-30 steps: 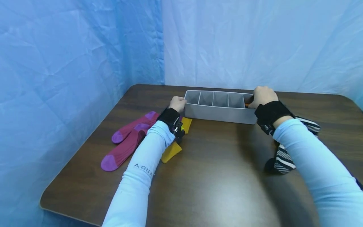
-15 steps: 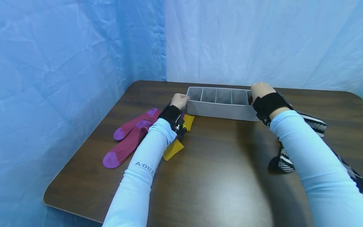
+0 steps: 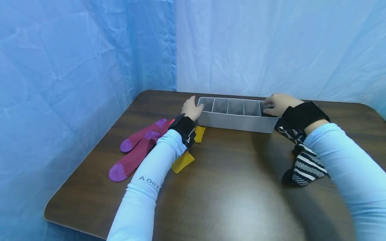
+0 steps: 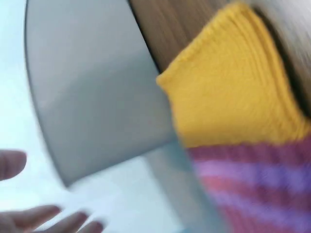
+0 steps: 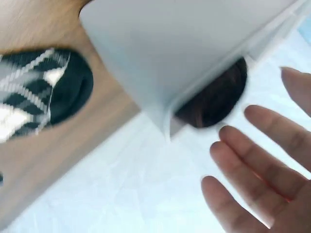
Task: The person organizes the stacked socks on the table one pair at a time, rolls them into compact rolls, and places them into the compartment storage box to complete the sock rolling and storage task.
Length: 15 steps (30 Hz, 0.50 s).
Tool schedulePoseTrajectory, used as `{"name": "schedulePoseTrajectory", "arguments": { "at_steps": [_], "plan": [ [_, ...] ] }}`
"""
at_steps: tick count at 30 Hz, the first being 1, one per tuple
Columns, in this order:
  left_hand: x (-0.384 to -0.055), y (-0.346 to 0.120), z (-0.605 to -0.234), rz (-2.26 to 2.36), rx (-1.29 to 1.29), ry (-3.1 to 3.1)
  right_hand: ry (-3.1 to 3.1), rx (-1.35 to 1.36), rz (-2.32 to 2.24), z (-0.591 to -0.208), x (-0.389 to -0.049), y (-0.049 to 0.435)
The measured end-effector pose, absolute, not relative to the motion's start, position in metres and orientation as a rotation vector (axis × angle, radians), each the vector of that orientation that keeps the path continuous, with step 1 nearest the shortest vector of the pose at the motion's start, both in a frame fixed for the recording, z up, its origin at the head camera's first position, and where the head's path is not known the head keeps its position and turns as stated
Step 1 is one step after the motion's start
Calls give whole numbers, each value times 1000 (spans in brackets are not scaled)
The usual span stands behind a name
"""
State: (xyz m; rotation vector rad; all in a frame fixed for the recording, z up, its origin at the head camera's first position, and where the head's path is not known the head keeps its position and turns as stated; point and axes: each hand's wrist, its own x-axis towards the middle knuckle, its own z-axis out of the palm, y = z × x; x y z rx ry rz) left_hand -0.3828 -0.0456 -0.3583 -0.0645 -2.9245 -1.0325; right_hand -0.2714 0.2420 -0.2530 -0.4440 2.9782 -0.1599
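A long grey divided box (image 3: pixel 235 122) stands at the back of the table. My left hand (image 3: pixel 191 108) is at its left end, thumb and fingers spread apart and holding nothing. In the left wrist view, the fingertips (image 4: pixel 41 213) are off the box's wall. My right hand (image 3: pixel 281 103) is over the box's right end with its fingers loosely extended. The right wrist view shows a dark rounded bundle (image 5: pixel 218 97) in the end compartment, its top standing above the rim. Those fingers (image 5: pixel 272 126) are apart from each other, close to the bundle, and grip nothing.
Maroon socks with purple toes and heels (image 3: pixel 132 160) lie on the left; yellow cuffs (image 3: pixel 182 162) show beside my left forearm. Black-and-white patterned socks (image 3: pixel 307 165) lie on the right, partly hidden by my right arm. Blue sheeting (image 3: pixel 241 47) hangs behind the table (image 3: pixel 235 187).
My left hand has let go of the box's end and spread its fingers. My right hand has come up out of the end compartment, its fingers loosened, leaving the dark bundle inside.
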Motion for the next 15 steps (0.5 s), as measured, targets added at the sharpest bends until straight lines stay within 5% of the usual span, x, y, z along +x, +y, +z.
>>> {"name": "schedulePoseTrajectory", "arguments": {
  "at_steps": [3, 5, 11, 15],
  "plan": [
    [-299, -16, -294, -773, -335, -2826, 3022, -484, -187, -243, -263, 263],
    [-264, 5, -286, -603, -578, -2736, 3048, -462, -172, -240, -256, 281],
    [-184, 69, -305, -140, -1377, -2727, 3054, -160, -153, -258, -240, 340],
    [-156, 96, -324, 88, -1576, -2729, 3068, 18, -246, -279, -237, 364]
  ]
}}
